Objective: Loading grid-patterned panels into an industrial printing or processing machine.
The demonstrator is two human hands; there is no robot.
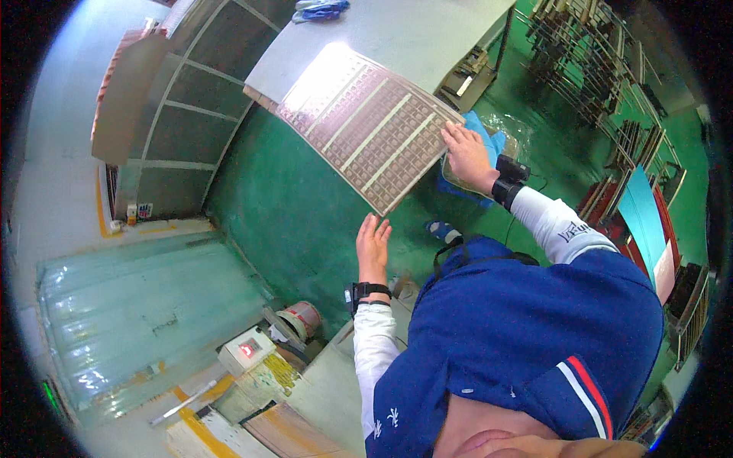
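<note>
A thin rectangular panel (359,126) with a brownish, shiny face and a printed grid of small marks lies tilted across the front edge of a pale table (412,38), its near part sticking out over the floor. My right hand (467,156) grips the panel's right corner, fingers over the edge. Beside the panel's nearest corner is my left hand (372,252), its fingers stretched upward and the thumb a little apart. Whether those fingertips touch the corner, I cannot tell. Dark straps circle both wrists.
Blue gloves (321,9) lie at the table's back. Metal racks (588,61) stand on the right. A blue-lined bin (489,145) sits beyond my right hand. At lower left are a small white box device (247,349), a bucket (300,319) and clear plastic sheeting (153,305).
</note>
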